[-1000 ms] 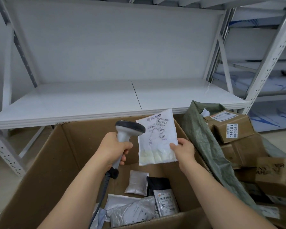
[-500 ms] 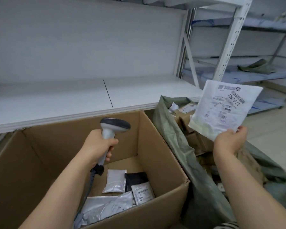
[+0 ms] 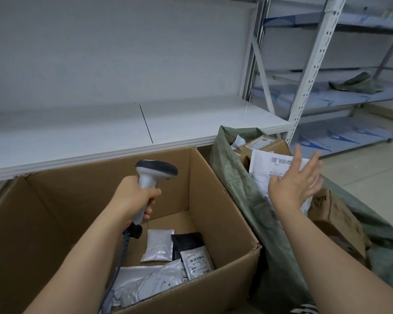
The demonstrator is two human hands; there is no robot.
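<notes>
My left hand [image 3: 134, 198] grips the handle of a grey barcode scanner [image 3: 154, 173] above the open cardboard box [image 3: 225, 227]; its coiled cable hangs down into the box. My right hand [image 3: 297, 182] hovers with fingers spread over the green woven sack [image 3: 236, 189] on the right. A white labelled mailer [image 3: 266, 168] lies just beyond that hand, on the brown parcels in the sack, and the hand does not hold it. Inside the box lie several small packets: a silver pouch [image 3: 159, 245], a black one [image 3: 188, 241] and a labelled white one [image 3: 196, 261].
A white metal shelf [image 3: 100, 132] runs behind the box at hand height. More racking [image 3: 315, 64] stands to the right, with a green bag on one level. Brown cartons [image 3: 336, 214] fill the sack. Tiled floor shows at the far right.
My right hand carried the white mailer from in front of the scanner over to the sack, let go of it there, and now has its fingers spread. My left hand kept the scanner still.
</notes>
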